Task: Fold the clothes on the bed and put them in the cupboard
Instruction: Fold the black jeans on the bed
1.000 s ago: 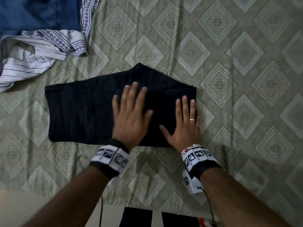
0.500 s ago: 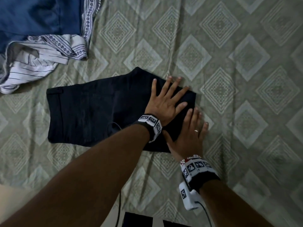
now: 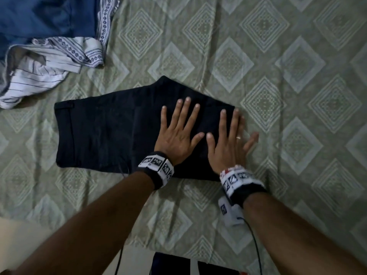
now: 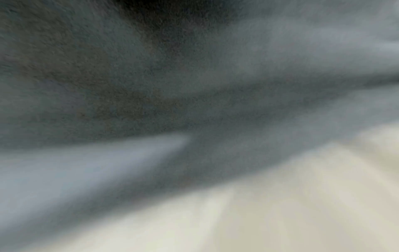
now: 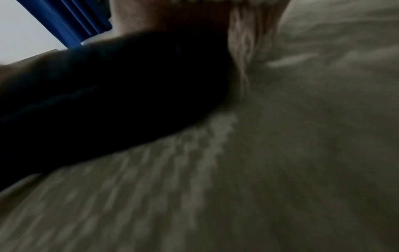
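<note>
A dark navy pair of shorts [image 3: 103,133] lies folded flat on the bed, waistband end at the left. My left hand [image 3: 179,133] presses flat on its right half, fingers spread and straight. Beside it my right hand [image 3: 230,143] lies flat on the right end, its little finger off the edge on the sheet. In the right wrist view the shorts [image 5: 103,95] show as a dark fold on the sheet. The left wrist view is only blur.
The green bedsheet [image 3: 288,80] with a diamond pattern covers the bed. At the far left lie a crumpled white striped garment [image 3: 37,76] and a blue cloth [image 3: 45,16] with a patterned border. The bed's near edge [image 3: 139,253] runs below my arms.
My left hand, which had reached across to the far right corner, has drawn back and lies beside the right hand. The right hand slid slightly up along the right end.
</note>
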